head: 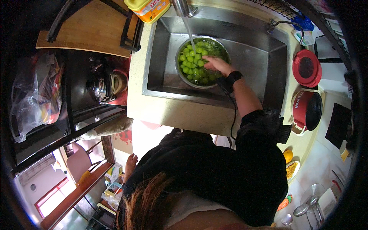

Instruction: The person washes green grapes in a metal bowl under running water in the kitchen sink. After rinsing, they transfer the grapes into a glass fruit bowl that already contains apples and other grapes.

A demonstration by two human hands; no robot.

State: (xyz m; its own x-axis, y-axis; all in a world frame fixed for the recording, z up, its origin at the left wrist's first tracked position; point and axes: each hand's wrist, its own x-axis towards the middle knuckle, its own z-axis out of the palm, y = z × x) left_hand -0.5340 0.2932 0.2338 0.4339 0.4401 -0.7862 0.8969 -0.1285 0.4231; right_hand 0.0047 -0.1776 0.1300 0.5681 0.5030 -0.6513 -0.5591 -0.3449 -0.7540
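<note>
Under the faucet (181, 8), a round metal bowl (178, 73) of water and green grapes (190, 59) stands in a stainless steel sink (247, 61). A stream of water (188, 28) pours onto the fruit. My right hand (215, 64) is over the bowl's right half, fingers spread at the grapes and gripping none that I can see. Around that wrist is a black band with a small device (227, 83), its cable running down past the counter edge. My left hand (131, 163) hangs at my side, away from the counter, with loosely bent fingers and nothing visible in it.
A yellow jug (148, 10) stands at the sink's back left corner. Right of the sink are a red lid (307, 68) and a red pot (306, 110). A wooden board (89, 27) and a shelf with a plastic bag (37, 95) lie left.
</note>
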